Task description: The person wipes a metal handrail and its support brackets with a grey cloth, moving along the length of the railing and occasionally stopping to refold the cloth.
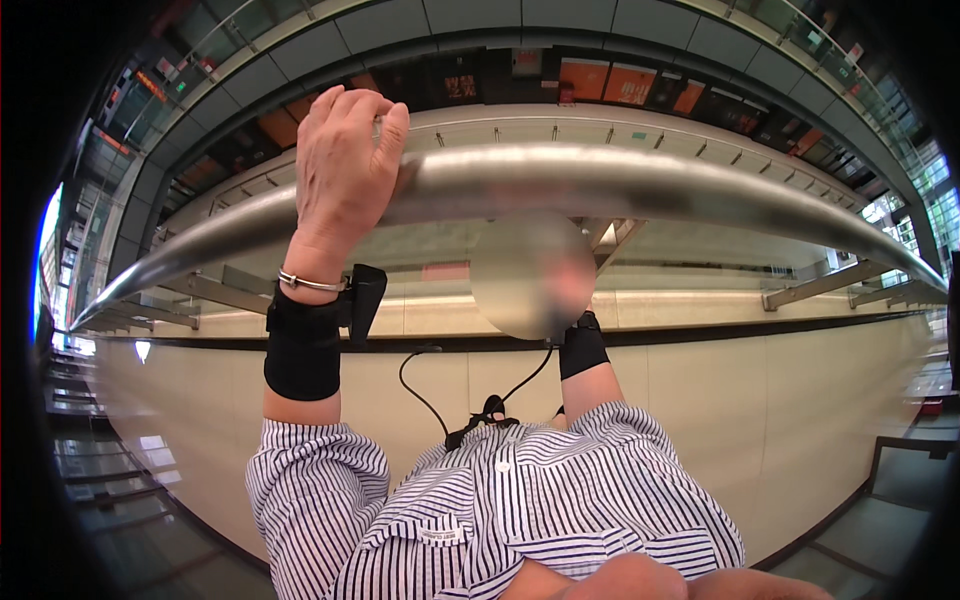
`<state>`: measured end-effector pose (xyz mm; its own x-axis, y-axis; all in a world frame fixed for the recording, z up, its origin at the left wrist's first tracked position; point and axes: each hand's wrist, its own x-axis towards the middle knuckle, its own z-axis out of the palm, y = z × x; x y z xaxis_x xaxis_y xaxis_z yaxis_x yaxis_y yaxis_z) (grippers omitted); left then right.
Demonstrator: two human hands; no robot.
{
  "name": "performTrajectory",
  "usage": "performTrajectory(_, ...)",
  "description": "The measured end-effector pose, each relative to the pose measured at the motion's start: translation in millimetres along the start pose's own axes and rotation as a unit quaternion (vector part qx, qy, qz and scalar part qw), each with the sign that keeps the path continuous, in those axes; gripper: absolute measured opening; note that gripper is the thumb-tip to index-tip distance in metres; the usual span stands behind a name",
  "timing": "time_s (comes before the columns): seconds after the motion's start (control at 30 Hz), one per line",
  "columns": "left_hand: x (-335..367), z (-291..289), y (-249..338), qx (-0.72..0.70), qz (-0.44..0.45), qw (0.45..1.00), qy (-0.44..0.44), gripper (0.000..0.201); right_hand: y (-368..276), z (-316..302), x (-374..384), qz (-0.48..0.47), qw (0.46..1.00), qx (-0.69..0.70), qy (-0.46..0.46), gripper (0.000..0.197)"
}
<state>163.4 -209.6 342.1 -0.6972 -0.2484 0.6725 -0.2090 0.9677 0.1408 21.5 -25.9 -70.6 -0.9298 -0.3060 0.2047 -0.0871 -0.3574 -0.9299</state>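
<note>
My left hand (345, 170) is raised over the shiny metal handrail (600, 180), its fingers curled and the thumb bent in toward them. Whatever lies inside those fingers, if anything, is hidden. Whether the hand touches the rail I cannot tell. A metal bracelet (312, 283) and a black wristband (303, 345) with a small black device (367, 303) circle that wrist. My right hand (570, 283) is lower, on the near side of the rail, smeared by a round blurred patch that hides its fingers. Another black band (583, 350) wraps the right wrist.
A black cable (528, 374) runs from the right wrist toward my waist; a second cable (412, 385) hangs beside it. Metal brackets (822, 285) stand below the rail. Beyond it is a drop to another level, with a curved balcony (560, 15) and orange panels (630, 84) opposite.
</note>
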Motion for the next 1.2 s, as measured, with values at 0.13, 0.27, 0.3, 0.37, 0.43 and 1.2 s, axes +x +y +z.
performTrajectory(0.13,7,16,2,0.029,0.019,0.999,-0.038,0.040,61,-55,23,0.029,0.996,0.079,-0.014,0.025)
performTrajectory(0.27,-4,8,-15,0.045,0.006,0.998,-0.052,0.043,16,-25,20,0.198,0.871,0.437,0.103,0.021)
performTrajectory(0.3,-2,8,-12,0.031,0.007,0.998,-0.053,0.043,7,-31,27,0.246,0.818,0.502,0.135,0.022)
performTrajectory(0.37,1,9,-6,0.030,0.020,0.998,-0.042,0.043,-14,-33,31,0.292,0.757,0.560,0.166,0.023)
performTrajectory(0.43,3,10,1,0.036,0.032,0.998,-0.030,0.043,-48,-27,30,0.252,0.758,0.570,0.193,0.023)
performTrajectory(1.2,-3,-3,18,-0.089,0.049,0.986,0.130,0.019,-320,35,-28,-0.024,0.974,0.015,-0.223,0.024)
